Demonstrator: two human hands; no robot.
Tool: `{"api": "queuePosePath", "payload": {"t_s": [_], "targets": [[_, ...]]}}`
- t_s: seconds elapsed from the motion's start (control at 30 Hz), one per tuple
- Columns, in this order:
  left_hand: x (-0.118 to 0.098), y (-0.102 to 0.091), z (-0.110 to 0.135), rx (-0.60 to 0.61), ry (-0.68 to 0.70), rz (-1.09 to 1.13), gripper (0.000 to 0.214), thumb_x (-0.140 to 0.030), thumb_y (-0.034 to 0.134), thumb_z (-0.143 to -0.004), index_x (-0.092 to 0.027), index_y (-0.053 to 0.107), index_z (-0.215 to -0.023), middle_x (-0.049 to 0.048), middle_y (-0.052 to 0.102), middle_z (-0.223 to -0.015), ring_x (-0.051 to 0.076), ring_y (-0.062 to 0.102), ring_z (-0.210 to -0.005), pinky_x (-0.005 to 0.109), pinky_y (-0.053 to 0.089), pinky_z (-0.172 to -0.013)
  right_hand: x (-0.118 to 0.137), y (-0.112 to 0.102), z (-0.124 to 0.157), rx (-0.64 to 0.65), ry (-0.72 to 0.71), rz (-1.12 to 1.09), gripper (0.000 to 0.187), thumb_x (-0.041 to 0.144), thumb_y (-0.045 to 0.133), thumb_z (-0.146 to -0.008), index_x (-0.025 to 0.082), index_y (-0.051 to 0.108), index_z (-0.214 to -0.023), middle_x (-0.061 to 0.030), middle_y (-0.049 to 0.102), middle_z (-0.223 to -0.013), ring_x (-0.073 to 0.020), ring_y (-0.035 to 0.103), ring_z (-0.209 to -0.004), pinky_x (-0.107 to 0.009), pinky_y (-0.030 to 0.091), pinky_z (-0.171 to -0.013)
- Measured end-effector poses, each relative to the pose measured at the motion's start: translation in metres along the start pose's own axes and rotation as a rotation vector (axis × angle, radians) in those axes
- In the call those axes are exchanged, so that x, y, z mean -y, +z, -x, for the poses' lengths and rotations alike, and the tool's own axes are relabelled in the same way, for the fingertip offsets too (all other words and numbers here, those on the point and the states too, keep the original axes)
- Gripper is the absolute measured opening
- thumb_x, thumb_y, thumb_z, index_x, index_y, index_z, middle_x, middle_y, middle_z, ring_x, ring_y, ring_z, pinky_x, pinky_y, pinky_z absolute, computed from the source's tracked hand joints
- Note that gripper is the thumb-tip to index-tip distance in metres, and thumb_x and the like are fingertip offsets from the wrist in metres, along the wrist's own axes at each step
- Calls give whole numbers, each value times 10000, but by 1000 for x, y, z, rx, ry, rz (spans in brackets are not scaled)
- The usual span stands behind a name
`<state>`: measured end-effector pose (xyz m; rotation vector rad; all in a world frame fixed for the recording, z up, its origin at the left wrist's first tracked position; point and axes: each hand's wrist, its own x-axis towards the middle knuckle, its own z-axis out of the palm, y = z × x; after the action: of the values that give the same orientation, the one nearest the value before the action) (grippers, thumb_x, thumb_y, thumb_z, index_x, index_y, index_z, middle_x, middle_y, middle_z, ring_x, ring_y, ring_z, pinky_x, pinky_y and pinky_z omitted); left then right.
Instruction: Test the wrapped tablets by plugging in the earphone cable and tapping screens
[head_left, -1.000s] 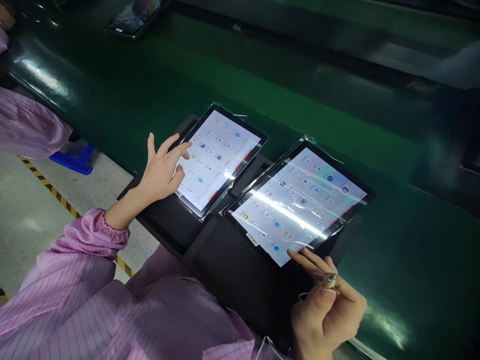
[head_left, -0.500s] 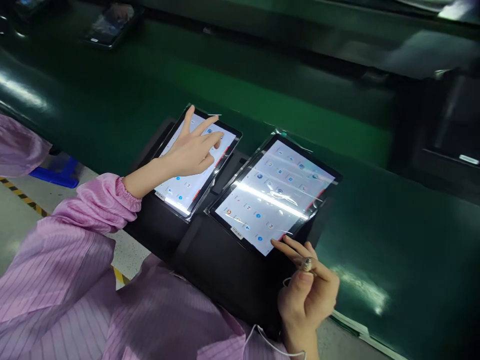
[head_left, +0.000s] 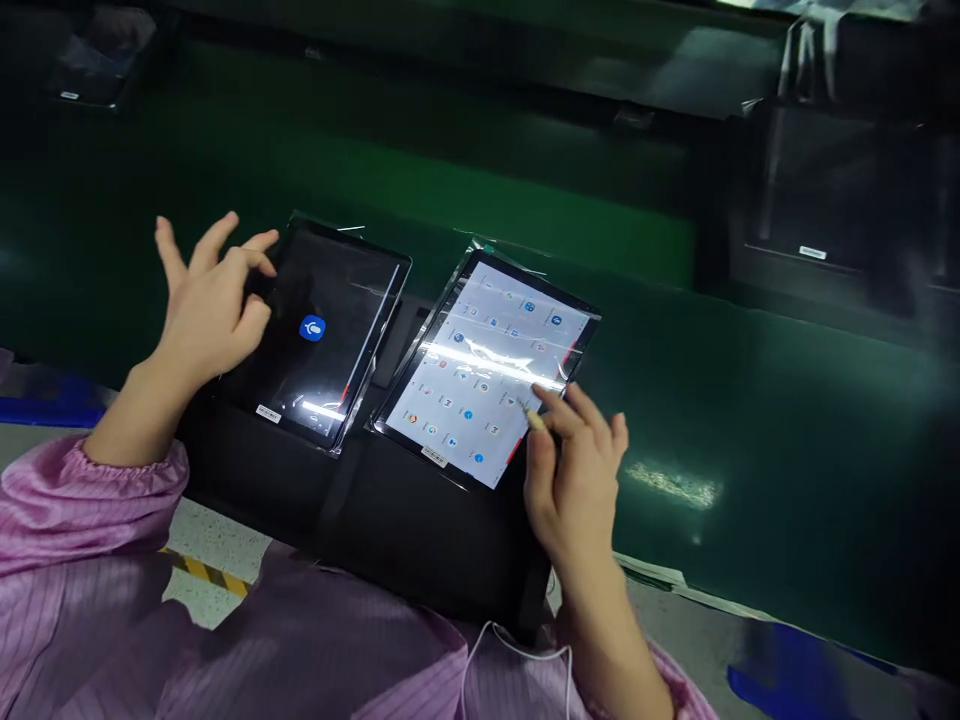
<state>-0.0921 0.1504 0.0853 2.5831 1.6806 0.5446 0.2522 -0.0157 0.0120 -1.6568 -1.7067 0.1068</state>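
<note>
Two tablets lie side by side on black mats. The left tablet [head_left: 337, 300] shows a dark screen with a blue microphone icon. Rows of app icons fill the bright screen of the right tablet [head_left: 450, 385], where a light streak reflects. My left hand [head_left: 214, 310] is raised at the left tablet's left edge, fingers spread and holding nothing. Between thumb and fingers, my right hand [head_left: 577, 470] pinches a cream-coloured plug [head_left: 535, 419] with a thin metal tip. It is over the right tablet's lower right edge; I cannot tell if the tip touches the screen.
The tablets and black mat [head_left: 442, 540] are at the near edge of a green table [head_left: 750, 400]. Another dark tablet [head_left: 97, 60] lies far left, and a dark labelled device [head_left: 810, 200] far right. A white cable [head_left: 517, 650] hangs by my lap.
My left hand has left the left tablet's screen, moving left. That screen changed from icons to the microphone icon. My right hand moved up over the right tablet's edge. The view has shifted.
</note>
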Motion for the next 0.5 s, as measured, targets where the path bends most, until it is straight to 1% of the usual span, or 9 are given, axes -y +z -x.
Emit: {"api": "queuePosePath", "payload": {"t_s": [0.1,0.17,0.23,0.3,0.33,0.4,0.43,0.47,0.5], "targets": [[13,-8,13,-19,-111,27,288,-327,429,-880,-285,539,-1142,-98,561,-1522,319,285,-1556,668,-85,-1286,-22,7,-29,-16,38,47,236,363,387,-1077,225,562,-1002,-147,656,-1353,-369,468,-1413,-711,190,-1167],[22,-12,25,-34,-183,39,283,-347,420,-882,-301,542,-1133,-103,557,-1528,324,303,-1551,664,-56,-1292,-36,14,-47,9,48,61,258,382,372,-1073,218,561,-1009,-158,630,-1392,-382,420,-1450,-712,193,-1166],[32,-13,40,-35,-242,46,279,-363,417,-886,-313,542,-1130,-102,563,-1526,328,325,-1544,670,-28,-1294,-45,20,-58,52,28,78,274,386,358,-1072,212,563,-1018,-159,613,-1421,-389,396,-1467,-710,195,-1170],[43,-11,56,-18,-290,71,286,-373,429,-877,-325,537,-1138,-116,563,-1524,338,342,-1536,675,-22,-1293,-50,21,-61,67,2,84,285,381,349,-1074,206,567,-1014,-157,615,-1424,-395,396,-1469,-715,194,-1171],[47,-10,64,-4,-311,90,298,-373,441,-866,-332,534,-1146,-125,558,-1526,348,345,-1533,679,-25,-1291,-50,19,-60,45,-3,78,292,380,347,-1075,203,571,-1015,-158,625,-1410,-397,406,-1463,-721,196,-1168],[52,-8,74,8,-340,122,337,-362,462,-836,-342,528,-1166,-127,550,-1529,374,353,-1524,692,-21,-1282,-47,12,-54,-51,16,43,304,389,349,-1078,197,584,-1053,-162,657,-1359,-395,462,-1425,-727,232,-1154],[50,-7,75,9,-337,128,355,-350,464,-827,-341,528,-1176,-109,552,-1530,387,359,-1519,707,-11,-1273,-43,8,-50,-105,40,9,304,397,362,-1078,196,590,-1082,-160,682,-1313,-385,524,-1374,-708,292,-1135],[45,-6,74,9,-323,125,367,-332,460,-826,-333,529,-1186,-77,559,-1528,395,368,-1514,727,7,-1261,-37,4,-45,-147,64,-38,295,402,385,-1076,199,597,-1107,-151,712,-1248,-364,604,-1287,-662,382,-1096],[36,-5,68,1,-298,117,367,-306,449,-834,-318,535,-1190,-35,574,-1516,396,386,-1505,748,36,-1247,-28,1,-40,-162,82,-96,277,397,411,-1074,203,602,-1124,-135,737,-1175,-333,675,-1175,-591,476,-1029]]}}
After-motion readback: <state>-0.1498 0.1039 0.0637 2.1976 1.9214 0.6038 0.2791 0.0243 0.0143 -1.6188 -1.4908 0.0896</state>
